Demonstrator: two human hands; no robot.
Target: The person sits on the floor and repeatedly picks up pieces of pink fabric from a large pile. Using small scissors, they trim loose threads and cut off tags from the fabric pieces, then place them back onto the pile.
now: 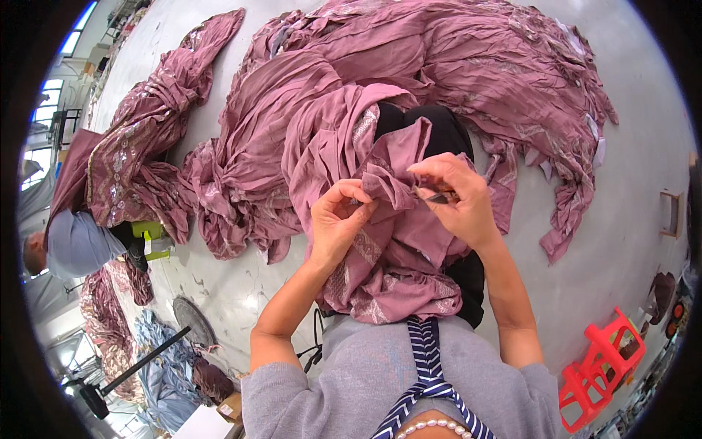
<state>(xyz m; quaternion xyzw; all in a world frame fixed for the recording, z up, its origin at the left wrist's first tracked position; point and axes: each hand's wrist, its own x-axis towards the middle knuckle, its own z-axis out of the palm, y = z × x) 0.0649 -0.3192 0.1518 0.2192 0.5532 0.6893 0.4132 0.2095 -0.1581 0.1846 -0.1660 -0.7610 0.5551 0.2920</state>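
A long length of mauve patterned fabric [314, 95] is heaped over my lap and spreads across the floor in front of me. My left hand [342, 219] pinches a folded edge of it between thumb and fingertips. Close by on the right, my right hand [457, 197] is closed around a small dark tool [439, 197] that looks like thread snips, mostly hidden by the fingers. Its fingertips are beside a raised fold of the cloth [391, 186]. Dark trousers show under the fabric.
Red plastic stool [603, 366] stands at the lower right. On the left, another person [80, 241] bends beside more mauve cloth, near a yellow-green stool [152, 238]. A black pole [146, 358], a round dark base [194, 322] and a blue-grey cloth pile [164, 373] are at the lower left.
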